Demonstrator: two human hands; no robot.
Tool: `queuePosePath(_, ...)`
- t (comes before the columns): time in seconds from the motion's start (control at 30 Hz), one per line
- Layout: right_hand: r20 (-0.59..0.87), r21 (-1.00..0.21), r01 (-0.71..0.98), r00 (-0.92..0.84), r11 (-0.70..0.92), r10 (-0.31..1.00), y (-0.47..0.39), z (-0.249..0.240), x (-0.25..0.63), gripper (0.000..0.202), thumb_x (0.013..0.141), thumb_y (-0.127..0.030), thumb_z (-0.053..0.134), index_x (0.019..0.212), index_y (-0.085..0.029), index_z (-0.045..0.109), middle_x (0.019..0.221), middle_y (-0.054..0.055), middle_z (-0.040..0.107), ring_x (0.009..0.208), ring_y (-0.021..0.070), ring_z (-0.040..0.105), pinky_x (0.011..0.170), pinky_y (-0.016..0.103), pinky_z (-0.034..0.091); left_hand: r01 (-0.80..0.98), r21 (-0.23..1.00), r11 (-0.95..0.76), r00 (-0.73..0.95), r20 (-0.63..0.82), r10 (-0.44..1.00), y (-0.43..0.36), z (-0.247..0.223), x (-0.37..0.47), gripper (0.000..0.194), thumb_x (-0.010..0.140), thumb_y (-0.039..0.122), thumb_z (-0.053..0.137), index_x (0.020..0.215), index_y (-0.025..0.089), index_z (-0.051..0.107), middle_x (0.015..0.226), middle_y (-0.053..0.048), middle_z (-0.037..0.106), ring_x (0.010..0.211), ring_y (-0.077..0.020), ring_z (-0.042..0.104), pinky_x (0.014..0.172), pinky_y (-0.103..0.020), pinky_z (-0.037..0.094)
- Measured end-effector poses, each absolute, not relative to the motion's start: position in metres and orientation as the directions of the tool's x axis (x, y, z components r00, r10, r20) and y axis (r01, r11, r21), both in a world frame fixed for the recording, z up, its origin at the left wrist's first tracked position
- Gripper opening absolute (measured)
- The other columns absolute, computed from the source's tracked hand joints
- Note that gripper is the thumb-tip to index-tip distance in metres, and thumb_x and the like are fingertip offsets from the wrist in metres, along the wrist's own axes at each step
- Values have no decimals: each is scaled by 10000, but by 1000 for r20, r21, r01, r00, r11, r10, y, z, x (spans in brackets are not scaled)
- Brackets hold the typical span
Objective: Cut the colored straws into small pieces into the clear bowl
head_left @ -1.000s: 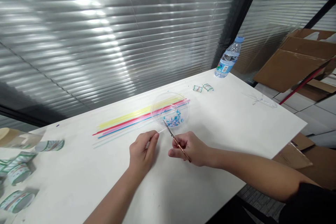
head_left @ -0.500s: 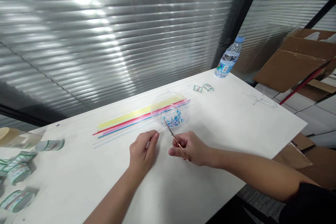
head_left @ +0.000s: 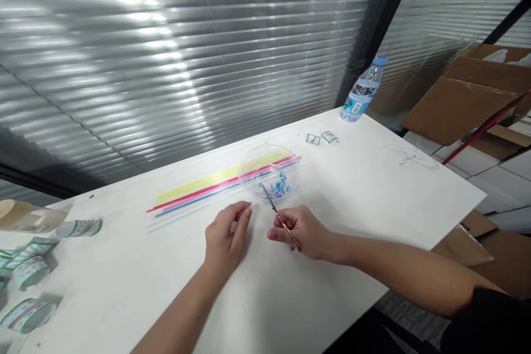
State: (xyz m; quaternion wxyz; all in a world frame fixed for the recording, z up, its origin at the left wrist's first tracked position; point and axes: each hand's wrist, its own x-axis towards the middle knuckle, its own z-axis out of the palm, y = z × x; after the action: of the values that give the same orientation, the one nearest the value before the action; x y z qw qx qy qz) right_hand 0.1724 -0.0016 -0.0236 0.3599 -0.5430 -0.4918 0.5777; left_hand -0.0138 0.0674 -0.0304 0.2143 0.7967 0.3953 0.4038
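A thin clear straw (head_left: 256, 202) is pinched between the thumb and forefinger of my left hand (head_left: 227, 232), its tip pointing toward the bowl. My right hand (head_left: 299, 232) is closed round the handles of scissors (head_left: 271, 204), whose narrow blades reach over the near rim of the bowl. That clear round bowl (head_left: 292, 181) holds several small blue, teal and pale cut pieces (head_left: 279, 188). Long yellow, red, pink, blue and clear straws (head_left: 199, 192) lie side by side behind my left hand, their right ends passing by the bowl.
A water bottle (head_left: 362, 91) stands at the table's far corner, near two small printed packets (head_left: 321, 138). Clear looped strips (head_left: 415, 159) lie at right. Printed rolls (head_left: 31, 272) and a tan-lidded jar (head_left: 31, 217) are at left. Cardboard boxes (head_left: 468, 94) stand beyond the white table (head_left: 415, 204).
The scissors and my right hand have shifted very slightly, with the blades a little farther right and closer together. My left hand is almost where it was.
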Motion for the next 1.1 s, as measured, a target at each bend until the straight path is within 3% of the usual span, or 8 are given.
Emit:
queuePosePath(0.83, -268, -958, 145, -133, -249, 954, -1, -23, 172, 536, 714, -623, 692, 680, -140, 463, 481, -41, 457, 460, 36, 356, 469, 171, 287, 436, 619, -654, 365, 543, 757, 69, -33, -13, 97, 898, 188, 548, 910, 192, 645, 770, 18, 687, 635, -75, 631, 627, -178, 498)
queuePosePath(1.1, -276, -959, 124, -180, -257, 944, -3, -23, 174, 552, 691, -621, 709, 690, -141, 438, 511, -50, 398, 484, 30, 307, 456, 166, 232, 435, 612, -660, 347, 563, 750, 68, -33, -14, 90, 893, 188, 562, 929, 190, 643, 789, 11, 688, 637, -76, 631, 612, -177, 509)
